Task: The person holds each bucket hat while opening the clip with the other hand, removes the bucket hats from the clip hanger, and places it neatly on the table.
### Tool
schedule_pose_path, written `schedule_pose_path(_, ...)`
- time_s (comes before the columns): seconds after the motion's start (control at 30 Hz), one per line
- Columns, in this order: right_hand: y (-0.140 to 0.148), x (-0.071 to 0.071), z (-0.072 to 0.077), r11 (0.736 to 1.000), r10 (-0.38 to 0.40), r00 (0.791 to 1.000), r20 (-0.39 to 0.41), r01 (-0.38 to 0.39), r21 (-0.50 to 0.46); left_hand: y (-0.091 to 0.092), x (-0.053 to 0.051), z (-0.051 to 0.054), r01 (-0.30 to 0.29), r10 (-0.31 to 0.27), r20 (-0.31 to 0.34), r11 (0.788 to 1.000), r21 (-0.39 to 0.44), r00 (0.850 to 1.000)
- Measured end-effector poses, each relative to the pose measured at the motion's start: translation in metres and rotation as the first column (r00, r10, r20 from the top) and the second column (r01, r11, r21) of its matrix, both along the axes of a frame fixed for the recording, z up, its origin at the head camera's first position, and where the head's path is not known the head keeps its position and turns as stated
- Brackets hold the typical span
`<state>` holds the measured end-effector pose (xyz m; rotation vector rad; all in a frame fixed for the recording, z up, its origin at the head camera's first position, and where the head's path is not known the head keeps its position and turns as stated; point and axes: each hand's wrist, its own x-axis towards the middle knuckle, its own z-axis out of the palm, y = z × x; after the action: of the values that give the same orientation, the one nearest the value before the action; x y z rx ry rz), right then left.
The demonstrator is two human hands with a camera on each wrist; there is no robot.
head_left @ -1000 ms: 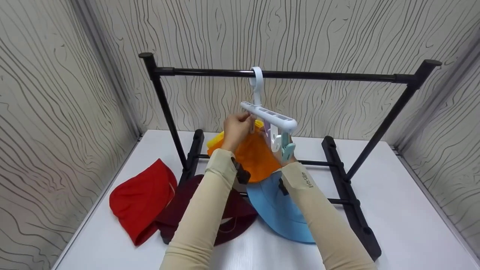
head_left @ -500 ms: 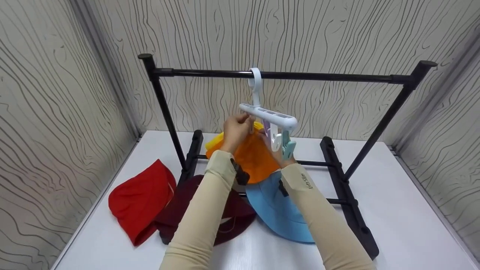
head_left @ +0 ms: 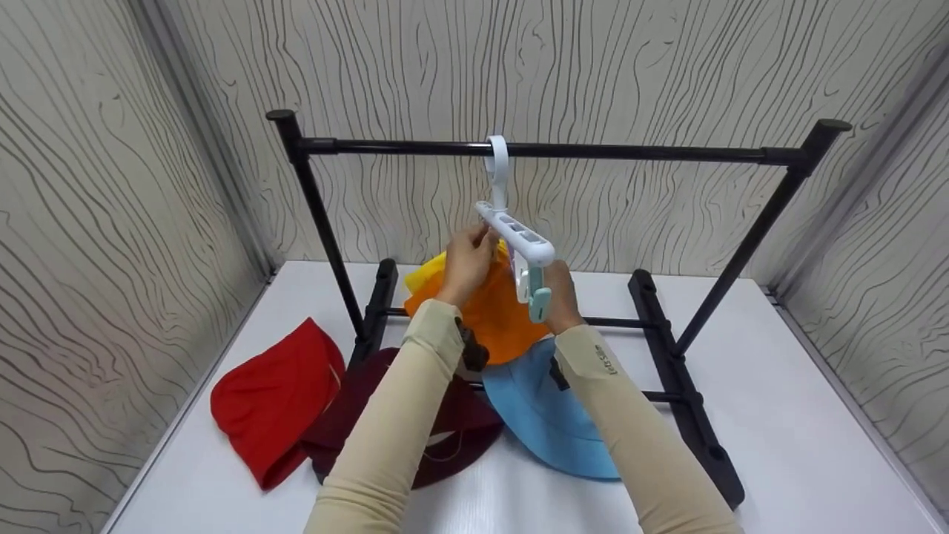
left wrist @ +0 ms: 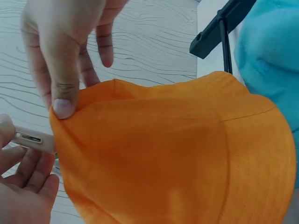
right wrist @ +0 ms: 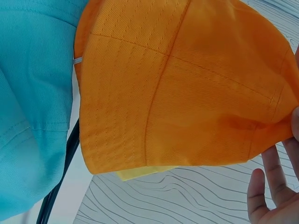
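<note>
My left hand (head_left: 467, 263) pinches a pale beige clothespin (left wrist: 35, 139) under the left end of a white clip hanger (head_left: 523, 236). An orange bucket hat (head_left: 497, 319) is gripped at its crown by my right hand (head_left: 561, 297), thumb on the near side in the left wrist view. That crown edge meets the clothespin's tip; whether the clip bites the cloth is hidden. Behind the orange hat shows a yellow hat (head_left: 425, 276). White (head_left: 523, 283) and teal clothespins (head_left: 540, 302) hang from the hanger's near end, in front of my right hand.
The hanger hooks over the bar of a black rack (head_left: 630, 151). On the white table (head_left: 808, 415) lie a red hat (head_left: 278, 400) at left, a maroon hat (head_left: 460, 445) by my left forearm and a light blue hat (head_left: 541, 415) under my right wrist. Patterned walls enclose the table.
The hanger has swivelled, its near end and hanging clothespins swinging left. More of my right hand shows beside them. My left hand stays at the clothespin.
</note>
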<state>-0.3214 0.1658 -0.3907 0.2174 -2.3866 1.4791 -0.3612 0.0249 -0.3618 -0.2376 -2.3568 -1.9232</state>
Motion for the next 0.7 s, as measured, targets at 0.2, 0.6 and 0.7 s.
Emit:
schedule_pose_path(0.2, 0.000, -0.006, 0.005, 0.973, -0.026, 0.992, -0.120, 0.053, 0.226, 0.001, 0.000, -0.003, -0.028, 0.028, -0.014, 0.999, -0.020, 1.000)
schedule_pose_path(0.6, 0.000, -0.006, 0.013, 0.975, -0.062, 0.997, 0.045, 0.051, 0.217, -0.010, -0.032, -0.043, 0.099, -0.084, -0.101, 0.983, 0.157, 0.991)
schedule_pose_path(0.7, 0.001, -0.006, 0.012, 0.977, -0.073, 0.996, 0.054, 0.060, 0.203, -0.014, -0.010, -0.028, 0.110, -0.109, -0.016, 0.963, 0.244, 0.994)
